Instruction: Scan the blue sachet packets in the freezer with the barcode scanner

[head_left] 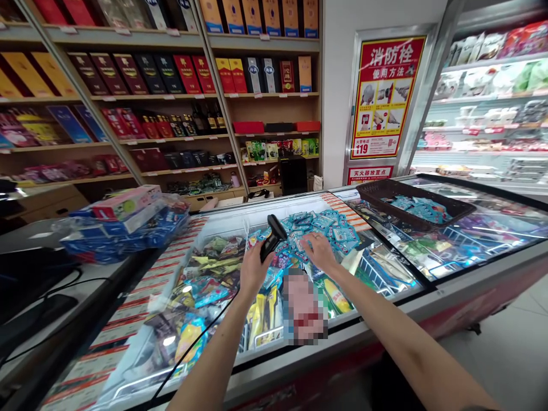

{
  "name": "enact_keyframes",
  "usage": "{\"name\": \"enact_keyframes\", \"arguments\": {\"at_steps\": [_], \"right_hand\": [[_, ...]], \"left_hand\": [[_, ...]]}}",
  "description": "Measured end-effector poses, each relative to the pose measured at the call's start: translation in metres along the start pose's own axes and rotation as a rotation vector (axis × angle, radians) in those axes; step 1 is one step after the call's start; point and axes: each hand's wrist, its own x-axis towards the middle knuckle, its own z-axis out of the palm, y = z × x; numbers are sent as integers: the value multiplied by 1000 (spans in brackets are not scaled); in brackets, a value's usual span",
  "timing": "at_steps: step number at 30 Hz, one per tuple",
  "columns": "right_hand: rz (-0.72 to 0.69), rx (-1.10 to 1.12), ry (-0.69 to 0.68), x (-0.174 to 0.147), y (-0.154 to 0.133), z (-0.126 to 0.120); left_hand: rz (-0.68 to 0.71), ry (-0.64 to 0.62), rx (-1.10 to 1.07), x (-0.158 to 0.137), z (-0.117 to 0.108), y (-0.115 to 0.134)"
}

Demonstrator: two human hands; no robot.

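Observation:
My left hand is closed around the handle of a black corded barcode scanner, held over the glass top of a chest freezer. Its black cable trails down along my left forearm. To the right, my right hand rests on the near side of a spread pile of small blue packets, fingers reaching onto them. Whether it grips a single packet I cannot tell. The packets lie on the freezer's glass lid. Through the glass below, wrapped ice creams show in several colours.
A dark brown tray holding more blue packets stands on the freezer at the right. Blue boxes in plastic are stacked on the left counter. Behind are shelves of boxed bottles, a red wall sign and a lit display fridge.

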Motion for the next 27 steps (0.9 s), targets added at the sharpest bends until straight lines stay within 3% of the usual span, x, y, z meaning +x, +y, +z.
{"name": "enact_keyframes", "arguments": {"at_steps": [4,7,10,14,17,22,27], "right_hand": [[161,629,-137,9,-28,15],[316,1024,-54,16,-39,19],[395,1224,26,21,-35,9],[603,1353,83,27,-5,-17],[694,1328,-77,30,19,-32],[591,1168,-322,35,26,-34],[487,1066,-430,41,17,-25]], "left_hand": [[33,26,-71,3,10,50],[81,-20,-139,2,20,76],[183,-155,-259,2,24,82],[178,-219,-365,2,23,49],[63,-155,-324,4,24,2],[-81,-27,-181,12,34,-58],[-114,-26,-104,26,45,-73]]}}
